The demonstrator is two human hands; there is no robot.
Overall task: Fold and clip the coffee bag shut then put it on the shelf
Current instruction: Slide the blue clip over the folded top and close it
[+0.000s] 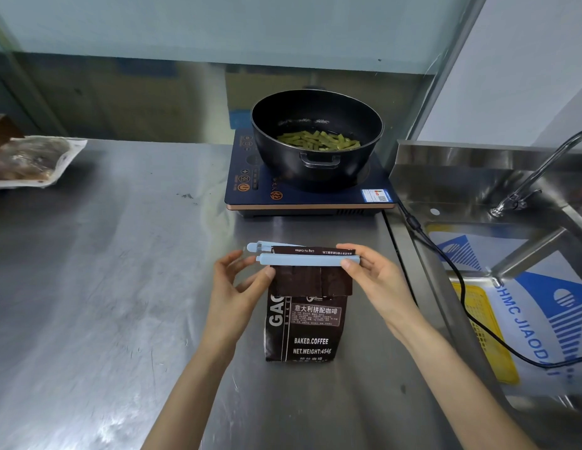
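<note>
A dark brown coffee bag (302, 323) stands upright on the steel desk (120, 271), just in front of the induction cooker (310, 190). Its top is folded over toward the camera, so a flap hangs down across the upper part of the front label. A long pale blue clip (307, 259) lies across the fold. The clip's two bars are parted at the left end, with the folded top of the bag between them; the rear bar ends in a rounded knob on the left. At the right end they meet under the right hand.

The left hand (237, 287) holds the clip's left end, its thumb against the front bar where it meets the flap, its fingers (232, 256) curled loosely just behind. The right hand (374, 280) pinches the clip's right end, thumb on the front bar and fingers behind it. Both hands grip the clip and not the bag's body.

On the cooker sits a black pot (317, 141) holding green cut beans (318, 141). A clear packet of food (29, 160) lies at the desk's far left. To the right is a steel sink (478, 190) with a tap (539, 170); a black cable (445, 264) runs from the cooker over the sink's edge, past a yellow basket (484, 326).
</note>
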